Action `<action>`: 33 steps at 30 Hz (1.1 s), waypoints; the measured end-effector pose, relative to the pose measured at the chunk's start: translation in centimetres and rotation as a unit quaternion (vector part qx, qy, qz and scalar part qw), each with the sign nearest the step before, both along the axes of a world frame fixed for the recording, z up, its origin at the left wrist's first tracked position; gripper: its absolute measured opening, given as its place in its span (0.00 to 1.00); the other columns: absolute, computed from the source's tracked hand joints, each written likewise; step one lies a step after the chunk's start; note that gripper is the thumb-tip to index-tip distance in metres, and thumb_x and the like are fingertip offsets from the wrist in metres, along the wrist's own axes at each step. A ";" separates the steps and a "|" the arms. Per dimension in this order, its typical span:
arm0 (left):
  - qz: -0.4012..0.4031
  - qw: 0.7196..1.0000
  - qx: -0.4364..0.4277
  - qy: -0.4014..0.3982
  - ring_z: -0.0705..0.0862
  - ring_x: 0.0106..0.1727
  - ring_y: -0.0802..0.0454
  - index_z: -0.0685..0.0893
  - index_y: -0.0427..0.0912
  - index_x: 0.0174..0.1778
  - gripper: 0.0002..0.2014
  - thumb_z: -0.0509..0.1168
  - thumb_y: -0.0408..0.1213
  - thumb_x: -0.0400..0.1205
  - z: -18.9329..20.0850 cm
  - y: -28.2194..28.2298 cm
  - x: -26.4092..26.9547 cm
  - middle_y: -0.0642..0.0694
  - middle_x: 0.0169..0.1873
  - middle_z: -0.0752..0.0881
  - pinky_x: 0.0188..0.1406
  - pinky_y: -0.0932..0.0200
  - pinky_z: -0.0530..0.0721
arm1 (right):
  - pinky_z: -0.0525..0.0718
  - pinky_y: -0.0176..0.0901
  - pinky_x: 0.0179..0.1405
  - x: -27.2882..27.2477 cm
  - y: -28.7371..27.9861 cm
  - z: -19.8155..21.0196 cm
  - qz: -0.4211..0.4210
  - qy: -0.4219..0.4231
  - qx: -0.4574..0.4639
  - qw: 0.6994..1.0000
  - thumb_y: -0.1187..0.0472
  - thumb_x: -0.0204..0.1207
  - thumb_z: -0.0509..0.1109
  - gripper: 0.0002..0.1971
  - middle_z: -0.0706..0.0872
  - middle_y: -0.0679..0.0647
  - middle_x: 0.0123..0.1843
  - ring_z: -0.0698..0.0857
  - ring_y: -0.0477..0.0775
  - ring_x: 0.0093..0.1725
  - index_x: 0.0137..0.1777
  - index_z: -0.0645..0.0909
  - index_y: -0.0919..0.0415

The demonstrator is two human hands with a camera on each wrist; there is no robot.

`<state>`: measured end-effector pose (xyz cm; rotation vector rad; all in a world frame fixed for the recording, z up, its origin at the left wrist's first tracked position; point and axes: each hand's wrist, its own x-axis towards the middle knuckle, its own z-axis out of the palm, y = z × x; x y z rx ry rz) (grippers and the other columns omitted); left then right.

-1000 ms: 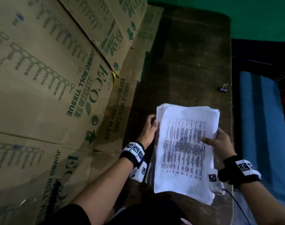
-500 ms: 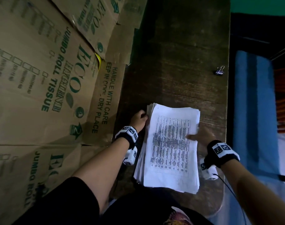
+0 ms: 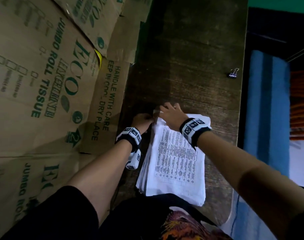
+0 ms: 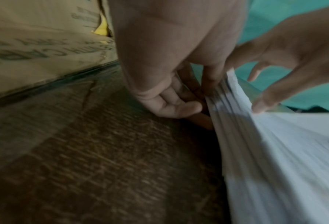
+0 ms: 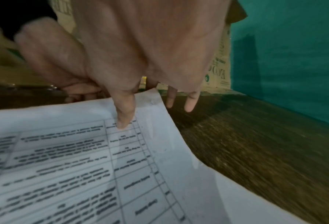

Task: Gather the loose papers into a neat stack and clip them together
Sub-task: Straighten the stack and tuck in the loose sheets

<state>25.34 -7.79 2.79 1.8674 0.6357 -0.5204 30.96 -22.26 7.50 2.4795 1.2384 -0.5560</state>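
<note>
A thick stack of white printed papers (image 3: 175, 163) lies on the dark wooden table (image 3: 191, 66) close to me, its left edge fanned unevenly. My left hand (image 3: 150, 119) grips the stack's far-left corner; in the left wrist view its curled fingers (image 4: 179, 106) hold the papers' edge (image 4: 236, 121). My right hand (image 3: 165, 110) reaches across the far-left corner with straight fingers. Its index finger (image 5: 123, 121) presses on the top sheet (image 5: 83, 166) while the others hang past the far edge. A small black binder clip (image 3: 233, 74) lies apart near the table's right edge.
Flattened cardboard cartons (image 3: 52, 84) printed with green text cover the whole left side, right against the table. A blue cloth (image 3: 265, 110) lies beyond the table's right edge. A green wall (image 5: 294, 60) stands behind the table's far end.
My right hand has left the stack's right edge and crossed over to its far-left corner. My left hand has slid along the left edge to that same corner.
</note>
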 end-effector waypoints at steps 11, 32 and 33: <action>0.033 0.995 -0.069 0.067 0.79 0.38 0.50 0.85 0.38 0.54 0.10 0.62 0.36 0.82 0.1 -0.2 0.5 0.42 0.42 0.81 0.31 0.59 0.79 | 0.73 0.68 0.60 1.4 0.4 0.6 0.096 -0.021 -0.018 0.995 0.55 0.71 0.76 0.23 0.75 0.54 0.71 0.65 0.65 0.71 0.67 0.80 0.54; 0.018 0.998 -0.032 -0.042 0.83 0.44 0.47 0.88 0.30 0.48 0.09 0.72 0.33 0.76 -0.7 -0.7 -0.2 0.35 0.46 0.89 0.47 0.57 0.77 | 0.74 0.62 0.52 1.4 -1.5 0.7 0.044 0.026 0.077 0.996 0.57 0.60 0.84 0.15 0.78 0.56 0.67 0.71 0.62 0.64 0.47 0.88 0.51; 0.036 0.997 -0.044 -0.045 0.83 0.44 0.48 0.88 0.29 0.47 0.09 0.72 0.32 0.76 -0.8 -0.7 -0.3 0.34 0.45 0.89 0.48 0.56 0.79 | 0.74 0.62 0.50 1.4 -1.5 0.7 0.049 0.029 0.076 0.996 0.57 0.58 0.84 0.15 0.79 0.54 0.65 0.70 0.60 0.62 0.44 0.88 0.51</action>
